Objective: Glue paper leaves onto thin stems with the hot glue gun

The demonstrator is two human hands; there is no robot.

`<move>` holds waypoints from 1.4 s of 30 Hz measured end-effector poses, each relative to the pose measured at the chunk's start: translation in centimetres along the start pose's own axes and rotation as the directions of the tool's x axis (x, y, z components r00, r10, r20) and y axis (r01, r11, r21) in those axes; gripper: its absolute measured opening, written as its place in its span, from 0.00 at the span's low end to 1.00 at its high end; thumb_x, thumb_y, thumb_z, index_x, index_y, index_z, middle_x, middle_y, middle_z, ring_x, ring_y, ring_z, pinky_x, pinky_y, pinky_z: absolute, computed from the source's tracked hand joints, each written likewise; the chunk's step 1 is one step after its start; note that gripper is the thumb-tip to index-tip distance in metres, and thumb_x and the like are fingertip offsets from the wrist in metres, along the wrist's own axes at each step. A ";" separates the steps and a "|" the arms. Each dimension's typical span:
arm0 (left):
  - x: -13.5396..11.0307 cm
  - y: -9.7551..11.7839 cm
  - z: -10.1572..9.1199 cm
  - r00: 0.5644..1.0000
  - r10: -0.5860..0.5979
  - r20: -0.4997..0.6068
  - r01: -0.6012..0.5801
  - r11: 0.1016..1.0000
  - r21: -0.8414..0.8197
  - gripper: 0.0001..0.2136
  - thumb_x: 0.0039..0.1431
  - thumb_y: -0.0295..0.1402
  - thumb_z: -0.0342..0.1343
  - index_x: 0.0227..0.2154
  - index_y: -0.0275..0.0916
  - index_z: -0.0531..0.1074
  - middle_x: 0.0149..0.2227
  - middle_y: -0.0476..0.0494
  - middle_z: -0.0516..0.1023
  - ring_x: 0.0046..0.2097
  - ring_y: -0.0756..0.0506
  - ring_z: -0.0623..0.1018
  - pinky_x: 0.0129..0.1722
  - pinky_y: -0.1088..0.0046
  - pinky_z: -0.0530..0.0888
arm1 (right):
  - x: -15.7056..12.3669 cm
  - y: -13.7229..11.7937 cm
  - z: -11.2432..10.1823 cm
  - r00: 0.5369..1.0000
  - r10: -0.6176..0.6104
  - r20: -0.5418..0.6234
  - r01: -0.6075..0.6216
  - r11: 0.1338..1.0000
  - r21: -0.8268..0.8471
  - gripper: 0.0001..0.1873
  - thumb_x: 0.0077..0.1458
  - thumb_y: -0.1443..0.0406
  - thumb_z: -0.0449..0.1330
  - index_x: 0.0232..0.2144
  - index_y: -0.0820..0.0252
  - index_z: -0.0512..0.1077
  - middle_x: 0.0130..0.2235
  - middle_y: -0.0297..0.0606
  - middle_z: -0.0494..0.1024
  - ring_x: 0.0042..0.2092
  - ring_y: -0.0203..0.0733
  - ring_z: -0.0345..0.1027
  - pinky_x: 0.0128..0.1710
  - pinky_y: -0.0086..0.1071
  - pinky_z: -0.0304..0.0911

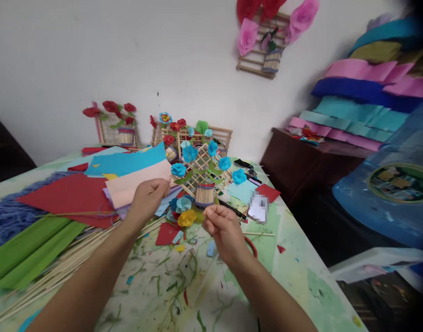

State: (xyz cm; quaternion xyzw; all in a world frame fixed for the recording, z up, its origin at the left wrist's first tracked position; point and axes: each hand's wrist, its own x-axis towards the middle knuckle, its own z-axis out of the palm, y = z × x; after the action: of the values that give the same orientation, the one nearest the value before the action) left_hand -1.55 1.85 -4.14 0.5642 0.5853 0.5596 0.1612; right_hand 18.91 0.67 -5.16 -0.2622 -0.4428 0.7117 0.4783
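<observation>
My left hand is raised over the table, its fingers pinched together in front of a pale pink paper sheet. My right hand is also closed, thumb against fingertips, just below a small stick basket. Whatever either hand pinches is too fine to make out. Behind them leans a lattice of thin sticks carrying blue paper flowers and green leaves. Between my hands lie a yellow paper flower and light blue ones. Red scissor handles show partly behind my right wrist.
On the left are red paper, green crepe paper, purple yarn and thin sticks. Scraps litter the tablecloth. A blue plastic chair stands right, near a cabinet stacked with coloured paper.
</observation>
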 end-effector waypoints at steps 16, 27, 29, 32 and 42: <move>-1.5 1.4 1.3 0.980 -0.177 0.094 0.201 0.853 -0.482 0.12 0.41 0.39 0.68 0.29 0.39 0.80 0.30 0.44 0.81 0.34 0.45 0.76 0.35 0.72 0.71 | -0.2 1.7 0.7 0.998 0.057 0.010 -0.057 0.998 -0.031 0.11 0.42 0.59 0.64 0.21 0.62 0.71 0.13 0.26 0.61 0.19 0.30 0.48 0.25 0.29 0.42; -1.6 2.6 0.9 0.996 0.070 -0.056 -0.081 0.975 -0.207 0.10 0.51 0.36 0.58 0.19 0.38 0.70 0.24 0.50 0.67 0.30 0.48 0.66 0.32 0.74 0.63 | -0.1 2.0 0.7 1.000 0.000 0.026 0.003 0.997 -0.078 0.11 0.44 0.61 0.63 0.19 0.61 0.68 0.13 0.25 0.61 0.18 0.28 0.47 0.23 0.28 0.43; -1.7 2.4 1.1 0.990 0.114 -0.084 -0.125 0.981 -0.151 0.10 0.52 0.36 0.57 0.19 0.39 0.69 0.24 0.50 0.67 0.30 0.48 0.66 0.33 0.74 0.62 | 0.0 1.8 0.7 1.000 -0.030 0.007 0.030 0.994 -0.100 0.11 0.44 0.61 0.63 0.18 0.61 0.67 0.13 0.25 0.60 0.18 0.28 0.47 0.22 0.28 0.43; -1.3 1.5 1.0 0.983 0.099 -0.158 -0.125 0.978 -0.168 0.08 0.54 0.35 0.55 0.21 0.39 0.69 0.25 0.50 0.67 0.31 0.48 0.66 0.34 0.74 0.63 | 0.0 1.5 0.5 0.997 -0.069 -0.033 0.065 0.989 -0.133 0.11 0.43 0.60 0.63 0.18 0.61 0.68 0.13 0.25 0.60 0.18 0.29 0.47 0.21 0.27 0.42; -0.7 0.3 1.3 0.975 -0.219 0.023 0.184 0.750 -0.635 0.11 0.47 0.39 0.62 0.21 0.35 0.74 0.24 0.48 0.70 0.27 0.52 0.66 0.28 0.77 0.64 | -0.2 1.7 0.7 1.000 -0.008 -0.023 0.009 0.999 0.035 0.09 0.44 0.61 0.62 0.20 0.61 0.70 0.12 0.25 0.58 0.19 0.29 0.47 0.24 0.29 0.43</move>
State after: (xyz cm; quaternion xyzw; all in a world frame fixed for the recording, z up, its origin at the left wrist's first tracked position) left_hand -0.08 1.80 -4.60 0.3957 0.4240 0.7177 0.3855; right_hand 17.69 -0.08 -6.32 -0.2599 -0.4257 0.7143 0.4910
